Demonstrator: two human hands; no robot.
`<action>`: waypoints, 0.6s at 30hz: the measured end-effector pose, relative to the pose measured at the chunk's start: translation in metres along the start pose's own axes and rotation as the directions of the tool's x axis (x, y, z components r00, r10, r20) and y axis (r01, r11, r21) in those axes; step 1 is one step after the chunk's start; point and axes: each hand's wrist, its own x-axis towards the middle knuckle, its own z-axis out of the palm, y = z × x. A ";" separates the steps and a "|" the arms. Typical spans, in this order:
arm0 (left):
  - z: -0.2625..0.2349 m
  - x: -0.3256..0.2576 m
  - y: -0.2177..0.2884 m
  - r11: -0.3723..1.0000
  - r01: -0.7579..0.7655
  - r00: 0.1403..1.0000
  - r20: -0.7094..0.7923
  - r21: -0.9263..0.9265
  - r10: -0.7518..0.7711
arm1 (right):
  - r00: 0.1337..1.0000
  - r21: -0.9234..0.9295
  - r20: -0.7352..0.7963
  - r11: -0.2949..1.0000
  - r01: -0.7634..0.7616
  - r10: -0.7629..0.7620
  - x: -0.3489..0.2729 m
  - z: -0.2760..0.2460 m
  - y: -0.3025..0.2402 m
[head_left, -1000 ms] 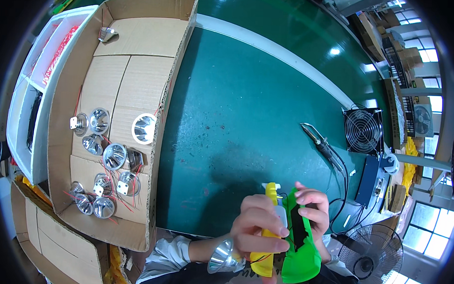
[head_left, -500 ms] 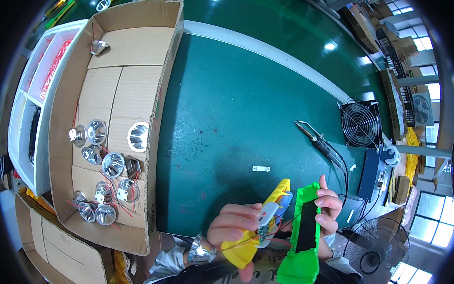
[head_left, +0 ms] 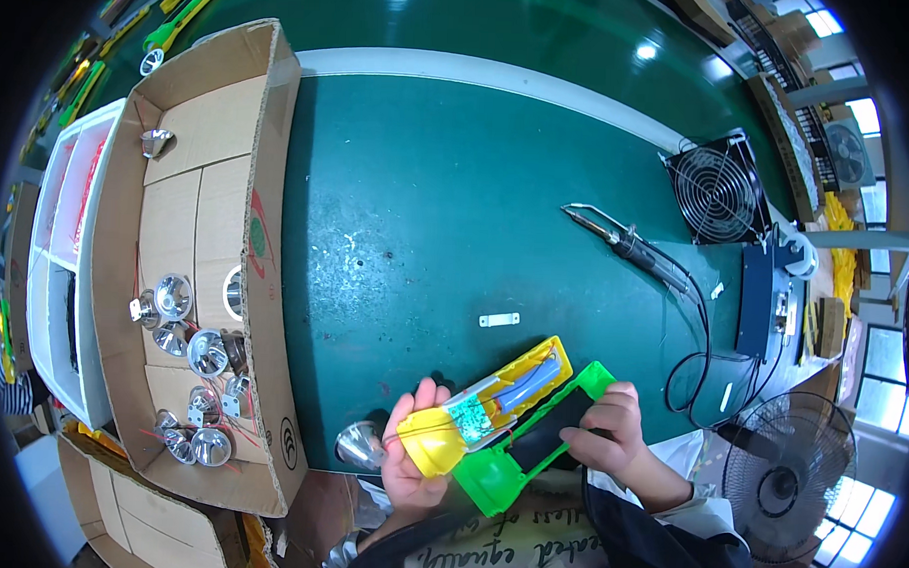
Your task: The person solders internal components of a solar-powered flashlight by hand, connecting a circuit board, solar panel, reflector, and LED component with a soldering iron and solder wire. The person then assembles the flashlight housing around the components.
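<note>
Near the table's front edge, my left hand [head_left: 415, 473] supports a yellow flashlight shell half [head_left: 431, 441] from below, its fingers curled up along the side. The shell lies inner side up, showing a green circuit board [head_left: 473, 417] and a blue battery cell [head_left: 527, 385]. My right hand [head_left: 612, 435] grips the rim of a green flashlight shell half [head_left: 490, 478] with a black strip [head_left: 547, 437] inside. Both halves sit side by side at a slant, very close together. Left of my left hand, a silver reflector cup [head_left: 359, 446] is at the table edge. Thin wires cross the yellow shell.
A cardboard box [head_left: 278, 178] with several wired reflectors stands left, beside a white divided bin [head_left: 96, 367]. A small white strip [head_left: 499, 320] lies on the green table. Farther right are a soldering iron [head_left: 626, 248], its cable, a square black fan [head_left: 718, 190] and a standing fan [head_left: 780, 476].
The yellow half has turned inner side up, and the green half has tilted alongside it. The reflector has moved from below my left hand to its left. The whole view has shifted.
</note>
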 end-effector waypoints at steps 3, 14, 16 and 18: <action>0.014 0.000 0.011 0.902 0.106 0.974 -0.226 0.419 -0.010 | 0.998 -0.007 0.057 1.000 0.012 -0.011 -0.002 -0.001 -0.003; 0.017 0.002 0.048 0.279 0.433 0.894 -0.448 0.857 -0.014 | 0.985 0.116 0.170 0.993 -0.035 0.015 -0.001 0.003 -0.020; 0.018 0.003 0.046 0.252 0.388 0.907 -0.416 0.887 0.069 | 0.987 0.125 0.155 0.992 0.028 -0.047 0.006 -0.002 -0.020; 0.020 0.005 0.048 0.245 0.375 0.914 -0.401 0.894 0.064 | 0.994 0.148 0.109 0.989 0.014 -0.030 0.013 -0.011 -0.011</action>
